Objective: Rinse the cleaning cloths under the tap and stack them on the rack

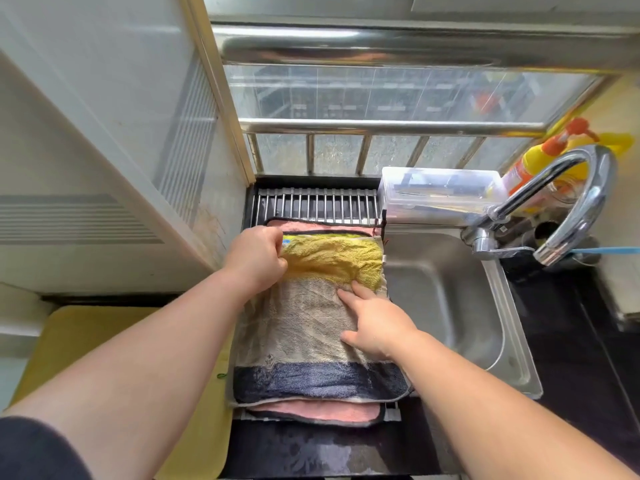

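Left hand (254, 258) grips the yellow cloth's (336, 259) left edge; right hand (375, 323), fingers straight, presses the striped cloth (298, 327) beside the sink (446, 296).

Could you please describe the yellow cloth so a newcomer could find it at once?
Left of the steel sink, a rack carries a pile of cloths. The yellow cloth lies on top at the far end, the only yellow one above beige, navy and pink.

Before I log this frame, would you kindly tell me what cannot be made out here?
Head view:
- rack: mostly covered by the striped cloth; only far bars show.
- pink cloth: under it, edges only.
- left hand: fingertips buried in the yellow band.
- clear box: contents blurred.
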